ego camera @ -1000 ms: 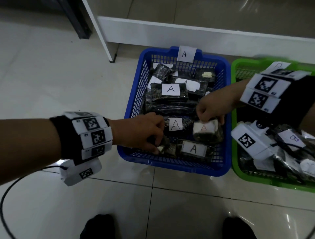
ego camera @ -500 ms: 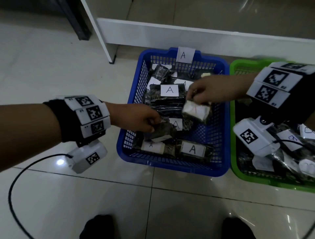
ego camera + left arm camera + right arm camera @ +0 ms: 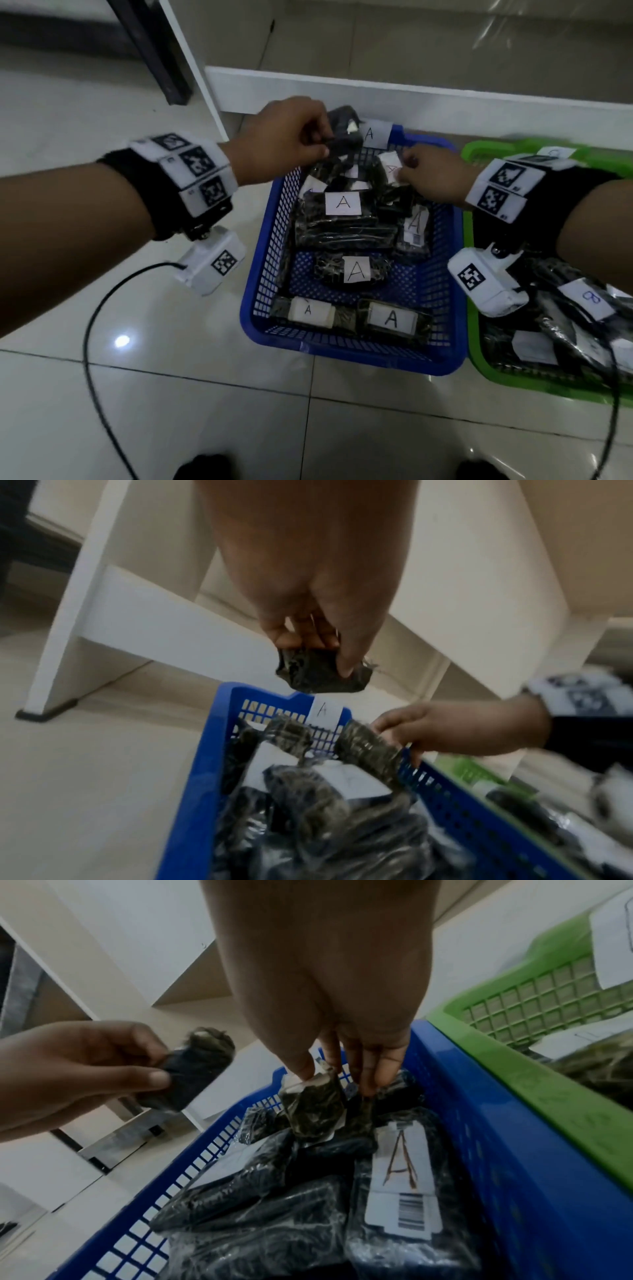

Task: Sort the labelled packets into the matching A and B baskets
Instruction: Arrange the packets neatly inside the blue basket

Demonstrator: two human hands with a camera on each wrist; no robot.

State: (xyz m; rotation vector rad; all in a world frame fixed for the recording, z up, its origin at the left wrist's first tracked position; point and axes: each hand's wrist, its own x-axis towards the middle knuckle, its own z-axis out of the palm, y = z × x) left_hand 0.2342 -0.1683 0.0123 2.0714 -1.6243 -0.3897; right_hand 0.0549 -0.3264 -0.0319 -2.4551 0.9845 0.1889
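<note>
From the head view, your left hand (image 3: 284, 137) grips a dark packet (image 3: 344, 132) by its near end above the far-left corner of the blue basket (image 3: 260, 274), long axis running toward 2 o'clock; your right hand (image 3: 433, 178) pinches an A packet (image 3: 390, 166) low over the far end, the green basket (image 3: 479, 342) at 3 o'clock. From the left wrist, your left grip has thumb and fingers (image 3: 346, 664) round the packet's top, which hangs clear above the far rim (image 3: 267, 696) near the A tag (image 3: 323, 711); open floor lies at 9 o'clock. From the right wrist, your right fingertips (image 3: 371, 1081) hold their packet (image 3: 313, 1110) upright, its foot touching the pile; it looks ready to drop there, with the blue wall (image 3: 479, 1123) close at 3 o'clock.
</note>
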